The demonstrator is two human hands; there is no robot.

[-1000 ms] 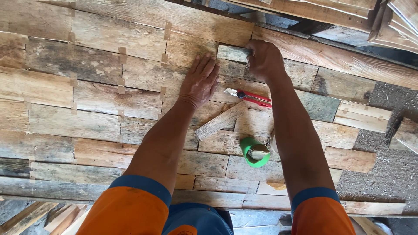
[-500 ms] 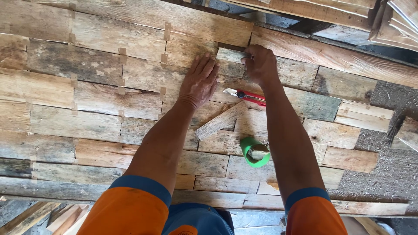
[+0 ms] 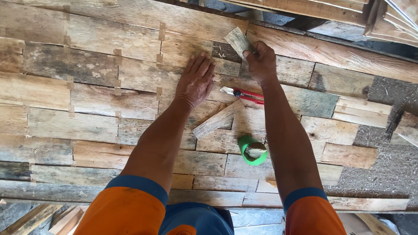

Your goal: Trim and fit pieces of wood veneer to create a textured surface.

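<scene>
My left hand [image 3: 197, 80] lies flat, fingers spread, on the patchwork of weathered wooden boards [image 3: 87, 78]. My right hand [image 3: 261, 61] pinches a small grey wood piece [image 3: 238, 41] and lifts it tilted above a dark gap [image 3: 224, 51] in the boards. A red-handled knife [image 3: 244, 94] lies just below my right hand. A loose short plank [image 3: 217, 119] rests diagonally between my forearms. A green roll with a wooden plug [image 3: 252, 150] sits beside my right forearm.
Long planks [image 3: 313, 8] are stacked at the top right. At the right the boards end on rough dark ground [image 3: 383, 165] with loose wood blocks [image 3: 407, 128]. Wood offcuts [image 3: 39, 217] lie at the bottom left.
My right hand has raised the small wood piece out of its slot, exposing a dark gap. My left hand has stayed flat on the boards.
</scene>
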